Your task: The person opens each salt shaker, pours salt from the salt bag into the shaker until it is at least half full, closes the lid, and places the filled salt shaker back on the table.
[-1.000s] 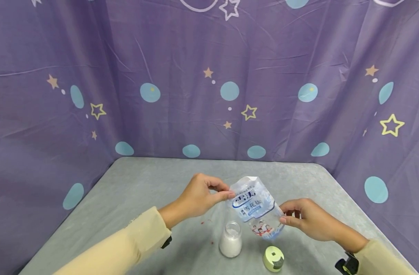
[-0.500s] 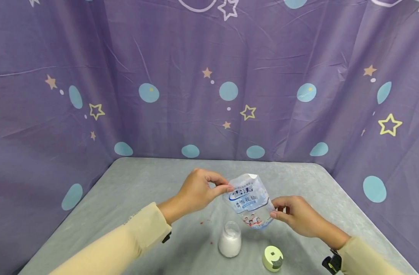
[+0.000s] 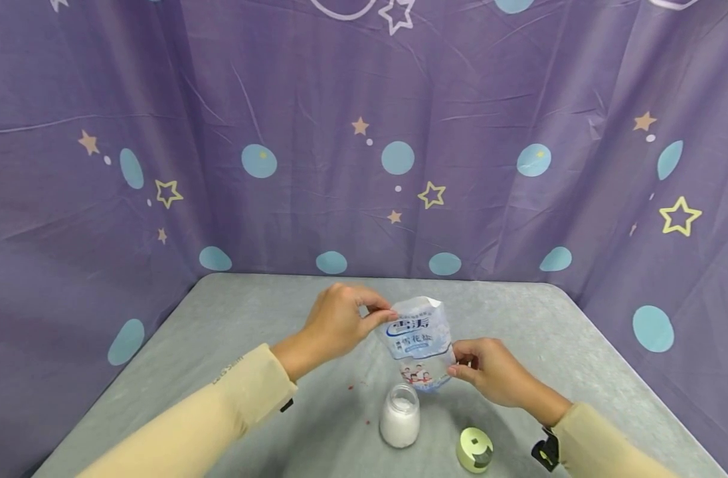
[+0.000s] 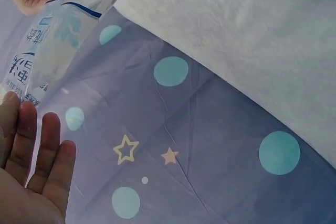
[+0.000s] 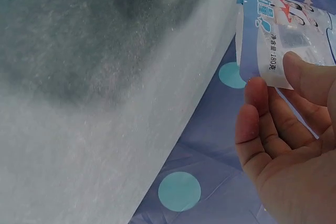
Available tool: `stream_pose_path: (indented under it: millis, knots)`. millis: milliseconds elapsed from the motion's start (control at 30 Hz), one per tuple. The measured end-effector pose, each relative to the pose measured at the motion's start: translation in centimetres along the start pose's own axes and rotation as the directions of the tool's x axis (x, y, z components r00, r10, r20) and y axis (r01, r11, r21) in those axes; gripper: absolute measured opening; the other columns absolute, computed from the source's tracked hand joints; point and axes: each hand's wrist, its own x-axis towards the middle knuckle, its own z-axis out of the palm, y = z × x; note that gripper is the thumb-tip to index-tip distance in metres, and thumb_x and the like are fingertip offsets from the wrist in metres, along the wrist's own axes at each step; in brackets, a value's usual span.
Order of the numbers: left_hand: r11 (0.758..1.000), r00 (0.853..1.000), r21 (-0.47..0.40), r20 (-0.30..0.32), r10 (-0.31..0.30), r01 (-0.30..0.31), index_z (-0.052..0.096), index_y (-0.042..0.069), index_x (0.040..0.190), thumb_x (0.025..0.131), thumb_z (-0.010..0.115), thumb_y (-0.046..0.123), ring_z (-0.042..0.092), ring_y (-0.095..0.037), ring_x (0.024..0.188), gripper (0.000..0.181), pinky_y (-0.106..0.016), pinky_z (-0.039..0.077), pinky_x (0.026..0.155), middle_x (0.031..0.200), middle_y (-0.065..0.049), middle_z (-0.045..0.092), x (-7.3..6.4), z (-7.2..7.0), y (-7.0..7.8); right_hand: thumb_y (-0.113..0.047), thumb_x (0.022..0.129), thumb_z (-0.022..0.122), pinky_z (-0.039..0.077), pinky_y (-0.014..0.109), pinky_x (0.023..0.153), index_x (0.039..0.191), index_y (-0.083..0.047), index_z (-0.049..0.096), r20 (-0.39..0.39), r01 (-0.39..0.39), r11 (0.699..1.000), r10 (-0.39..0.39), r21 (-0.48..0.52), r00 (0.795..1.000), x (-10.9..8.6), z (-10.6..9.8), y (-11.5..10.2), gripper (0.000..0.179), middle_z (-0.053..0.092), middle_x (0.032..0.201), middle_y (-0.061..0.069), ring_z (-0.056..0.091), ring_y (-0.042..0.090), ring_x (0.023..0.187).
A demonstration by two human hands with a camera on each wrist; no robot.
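A blue-and-white plastic salt bag [image 3: 419, 342] hangs nearly upright between my two hands. My left hand [image 3: 344, 320] pinches its upper left corner between thumb and fingers. Low on the bag's right edge, my right hand [image 3: 494, 372] pinches it; the right wrist view shows the thumb on the printed face and fingers behind. Just in front of the bag's bottom stands a lidless glass jar [image 3: 400, 417] filled with white grains to about its shoulder. A round light-green lid [image 3: 475, 450] lies on the table to the right of the jar.
The grey-covered table [image 3: 268, 299] reaches back to a purple curtain [image 3: 316, 219] with stars and dots, which also hangs along both sides. Small red specks [image 3: 350, 388] dot the tabletop left of the jar.
The bag has moved left and slightly up, turning more upright. My right hand has travelled left with it, and my left hand has shifted a little left and up. Jar and lid stay put.
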Motion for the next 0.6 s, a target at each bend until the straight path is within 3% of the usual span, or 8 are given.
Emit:
stream_pose_path:
  millis: [233,467,600]
  knots:
    - [0.997,0.999,0.071,-0.002,0.036,-0.035,0.082,0.020,0.084,0.082,0.088,0.025,0.065,-0.003,0.071,0.008,-0.023,0.050,0.064,0.080,0.012,0.075,0.1,0.1,-0.3,-0.005,0.088,0.078,0.043,0.023,0.054,0.076,-0.016,0.066,0.012,-0.001,1.000,0.001,0.006,1.000,0.8,1.2,0.1,0.020,0.065,0.072,-0.008,0.050,0.004,0.060]
    - [0.985,0.997,0.156,0.002,0.072,-0.072,0.081,0.021,0.084,0.084,0.086,0.027,0.064,-0.005,0.070,0.008,-0.024,0.049,0.063,0.080,0.011,0.074,0.4,0.4,-0.4,-0.005,0.088,0.078,0.046,0.024,0.057,0.089,-0.009,0.076,0.035,-0.023,0.999,0.022,0.027,0.999,1.3,1.9,0.0,0.004,0.071,0.079,-0.005,0.056,0.005,0.065]
    - [0.980,0.997,0.183,0.008,0.077,-0.077,0.081,0.022,0.084,0.085,0.086,0.028,0.064,-0.006,0.070,0.008,-0.025,0.049,0.062,0.080,0.011,0.074,0.7,0.5,-0.3,-0.005,0.087,0.078,0.047,0.024,0.057,0.088,-0.008,0.076,0.045,-0.021,0.999,0.019,0.036,0.999,1.7,2.4,-0.1,0.004,0.071,0.079,-0.005,0.058,0.005,0.066]
